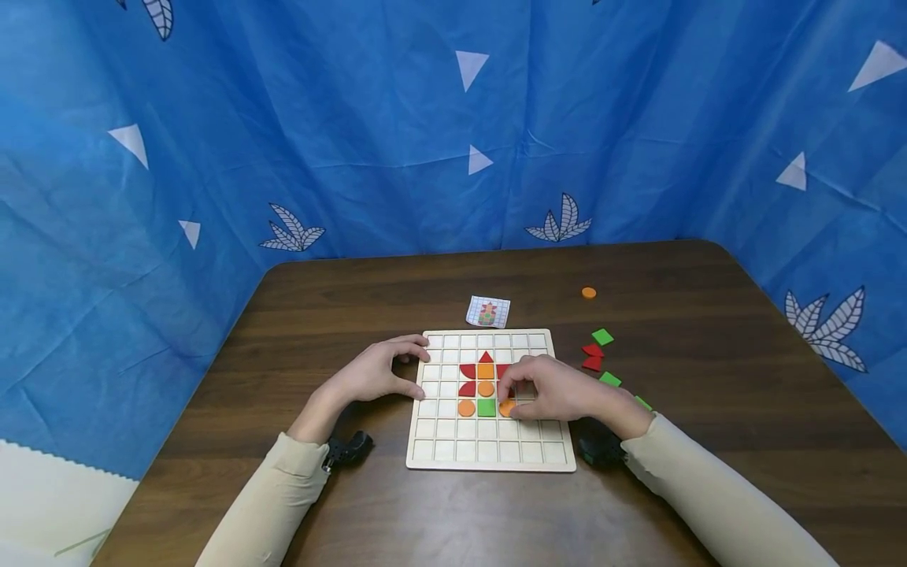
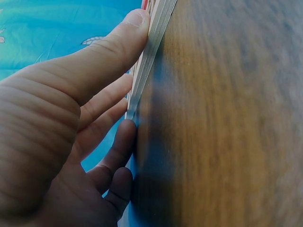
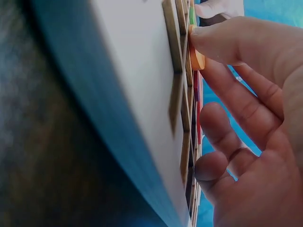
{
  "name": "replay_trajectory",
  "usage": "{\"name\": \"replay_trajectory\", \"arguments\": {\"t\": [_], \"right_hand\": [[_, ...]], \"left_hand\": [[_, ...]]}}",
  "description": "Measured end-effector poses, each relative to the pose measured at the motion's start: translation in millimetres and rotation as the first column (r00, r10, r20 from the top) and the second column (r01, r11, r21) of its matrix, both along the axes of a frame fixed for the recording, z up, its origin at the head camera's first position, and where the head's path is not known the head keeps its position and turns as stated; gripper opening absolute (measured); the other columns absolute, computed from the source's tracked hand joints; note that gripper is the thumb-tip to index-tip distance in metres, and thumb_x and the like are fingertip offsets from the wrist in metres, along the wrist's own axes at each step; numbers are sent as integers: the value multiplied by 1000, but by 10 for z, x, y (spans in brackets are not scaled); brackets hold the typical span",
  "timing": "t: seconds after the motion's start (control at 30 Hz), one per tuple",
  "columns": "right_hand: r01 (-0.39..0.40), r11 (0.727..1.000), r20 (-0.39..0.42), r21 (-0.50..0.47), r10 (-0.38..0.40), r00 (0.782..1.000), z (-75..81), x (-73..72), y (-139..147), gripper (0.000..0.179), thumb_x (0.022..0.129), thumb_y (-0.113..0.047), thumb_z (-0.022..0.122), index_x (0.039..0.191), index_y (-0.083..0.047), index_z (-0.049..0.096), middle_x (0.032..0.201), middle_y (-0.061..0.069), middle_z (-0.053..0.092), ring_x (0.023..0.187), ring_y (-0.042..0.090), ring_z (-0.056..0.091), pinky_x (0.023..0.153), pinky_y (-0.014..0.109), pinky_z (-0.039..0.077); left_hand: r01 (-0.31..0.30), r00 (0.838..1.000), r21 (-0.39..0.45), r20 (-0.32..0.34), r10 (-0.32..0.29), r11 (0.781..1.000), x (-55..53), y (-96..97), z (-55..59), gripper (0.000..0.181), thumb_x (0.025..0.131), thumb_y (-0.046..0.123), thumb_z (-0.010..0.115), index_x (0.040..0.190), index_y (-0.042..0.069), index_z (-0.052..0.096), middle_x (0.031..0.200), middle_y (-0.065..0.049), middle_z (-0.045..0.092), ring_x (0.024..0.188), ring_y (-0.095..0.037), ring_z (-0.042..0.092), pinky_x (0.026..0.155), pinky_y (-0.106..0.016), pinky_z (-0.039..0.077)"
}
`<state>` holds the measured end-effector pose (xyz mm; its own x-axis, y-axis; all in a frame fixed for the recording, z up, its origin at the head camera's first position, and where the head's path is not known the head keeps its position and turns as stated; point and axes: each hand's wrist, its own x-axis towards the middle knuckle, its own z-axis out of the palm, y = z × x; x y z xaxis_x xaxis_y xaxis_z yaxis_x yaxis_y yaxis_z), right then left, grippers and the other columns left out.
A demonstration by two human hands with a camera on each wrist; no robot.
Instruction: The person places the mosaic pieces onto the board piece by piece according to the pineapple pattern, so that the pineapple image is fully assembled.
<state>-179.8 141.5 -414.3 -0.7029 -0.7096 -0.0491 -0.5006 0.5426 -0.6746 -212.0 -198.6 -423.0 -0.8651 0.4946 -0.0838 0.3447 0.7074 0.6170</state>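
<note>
A white grid board (image 1: pixel 434 450) lies on the table, with red, orange and green pieces set in its cells. My left hand (image 1: pixel 383 370) rests at the board's left edge. In the left wrist view, its thumb lies on the edge (image 2: pixel 156 42) and its fingers are loosely bent beside it. Over the board's right half, my right hand (image 1: pixel 556 387) pinches an orange disc (image 3: pixel 196 54) between thumb and index finger at a cell right of the green square (image 1: pixel 486 407). Another orange disc (image 1: pixel 466 408) lies left of that square. The right hand covers part of the red pieces.
A small printed pattern card (image 1: pixel 488 312) lies behind the board. To the right are loose green pieces (image 1: pixel 602 337) and red pieces (image 1: pixel 592 363), with a lone orange disc (image 1: pixel 589 293) farther back. A blue curtain (image 1: pixel 425 118) hangs behind the brown table (image 1: pixel 340 299).
</note>
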Motion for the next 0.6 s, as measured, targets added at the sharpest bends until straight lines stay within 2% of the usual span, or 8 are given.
{"name": "replay_trajectory", "arguments": {"t": [0.33, 0.6], "right_hand": [[-29, 1000, -48, -5, 28, 998, 24, -12, 32, 21, 88, -19, 82, 100, -35, 77, 99, -20, 70, 87, 14, 56, 76, 28, 48], [23, 998, 10, -67, -22, 1000, 96, -18, 132, 16, 88, -21, 83, 102, -27, 80, 105, -14, 73, 92, 18, 60, 77, 27, 54]], "left_hand": [[-3, 1000, 6, 6, 3, 1000, 2, 0, 8, 52, 75, 42, 92, 120, 26, 70, 153, 5, 53, 145, -24, 46, 118, -47, 40], [-8, 1000, -1, 11, 8, 1000, 6, 8, 13, 53, 75, 42, 92, 120, 26, 70, 153, 5, 53, 139, -23, 51, 115, -45, 43]]}}
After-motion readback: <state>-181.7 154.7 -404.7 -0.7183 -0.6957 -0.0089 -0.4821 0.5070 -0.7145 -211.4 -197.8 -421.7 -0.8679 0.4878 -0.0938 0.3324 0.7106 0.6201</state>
